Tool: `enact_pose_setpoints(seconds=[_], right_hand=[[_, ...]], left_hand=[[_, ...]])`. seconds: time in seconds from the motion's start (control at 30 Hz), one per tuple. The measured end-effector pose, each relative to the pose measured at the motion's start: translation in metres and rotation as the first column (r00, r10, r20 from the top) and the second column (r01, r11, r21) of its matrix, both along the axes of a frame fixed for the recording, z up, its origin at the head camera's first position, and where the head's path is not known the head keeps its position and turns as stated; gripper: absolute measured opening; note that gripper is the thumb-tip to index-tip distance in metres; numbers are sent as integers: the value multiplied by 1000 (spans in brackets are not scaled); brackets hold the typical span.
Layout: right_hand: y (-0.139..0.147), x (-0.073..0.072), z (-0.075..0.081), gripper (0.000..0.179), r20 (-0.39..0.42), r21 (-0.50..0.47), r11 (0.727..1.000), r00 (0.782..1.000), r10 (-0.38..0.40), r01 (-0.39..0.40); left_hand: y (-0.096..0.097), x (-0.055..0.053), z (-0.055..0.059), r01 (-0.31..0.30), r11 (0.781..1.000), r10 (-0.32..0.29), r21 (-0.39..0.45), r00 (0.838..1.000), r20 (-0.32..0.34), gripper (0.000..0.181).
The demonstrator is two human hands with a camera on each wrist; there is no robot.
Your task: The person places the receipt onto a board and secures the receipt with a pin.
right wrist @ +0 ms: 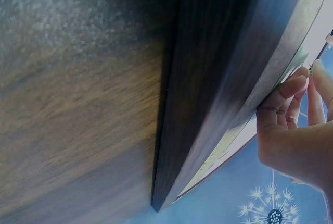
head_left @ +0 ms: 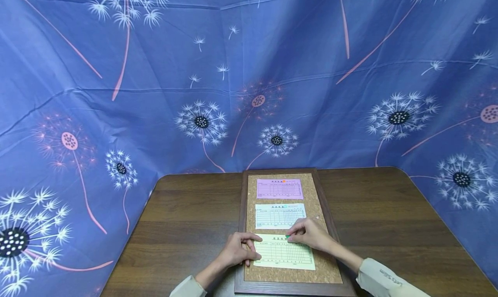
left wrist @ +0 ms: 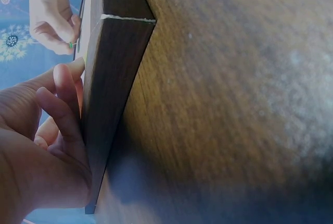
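Observation:
A pale green printed form (head_left: pixel 284 256) lies on the lower part of a framed corkboard (head_left: pixel 299 276). My left hand (head_left: pixel 237 249) touches its left edge, with the index finger near the top corner and the thumb lower down. At the top middle of the form, my right hand (head_left: pixel 309 234) pinches a small green pushpin (head_left: pixel 287 236) between thumb and fingertips. The green pin (left wrist: pixel 71 45) also shows in the left wrist view, its tip close to the board. Whether the tip has entered the cork cannot be seen.
Higher on the board are a purple form (head_left: pixel 278 190) with an orange pin (head_left: pixel 284 181) and a pale blue form (head_left: pixel 274 217) with a light blue pin (head_left: pixel 285 206). The board lies on a brown wooden table (head_left: pixel 186 219). Behind hangs a blue dandelion-patterned cloth (head_left: pixel 155 63).

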State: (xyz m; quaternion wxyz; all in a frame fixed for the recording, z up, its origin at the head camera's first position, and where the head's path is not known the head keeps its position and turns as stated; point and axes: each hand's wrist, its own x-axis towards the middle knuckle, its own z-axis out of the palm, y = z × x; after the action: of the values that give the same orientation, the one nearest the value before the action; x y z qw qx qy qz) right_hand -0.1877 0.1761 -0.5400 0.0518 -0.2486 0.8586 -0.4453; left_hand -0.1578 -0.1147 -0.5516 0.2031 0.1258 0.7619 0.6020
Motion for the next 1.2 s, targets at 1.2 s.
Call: enact_pose_setpoints(seconds=[1.2], right_hand=[[-6,2,-4,9,-41,26,998,998,-52,53]], left_hand=[[2,1,3,-10,999,9,-39,1000,-4,41]])
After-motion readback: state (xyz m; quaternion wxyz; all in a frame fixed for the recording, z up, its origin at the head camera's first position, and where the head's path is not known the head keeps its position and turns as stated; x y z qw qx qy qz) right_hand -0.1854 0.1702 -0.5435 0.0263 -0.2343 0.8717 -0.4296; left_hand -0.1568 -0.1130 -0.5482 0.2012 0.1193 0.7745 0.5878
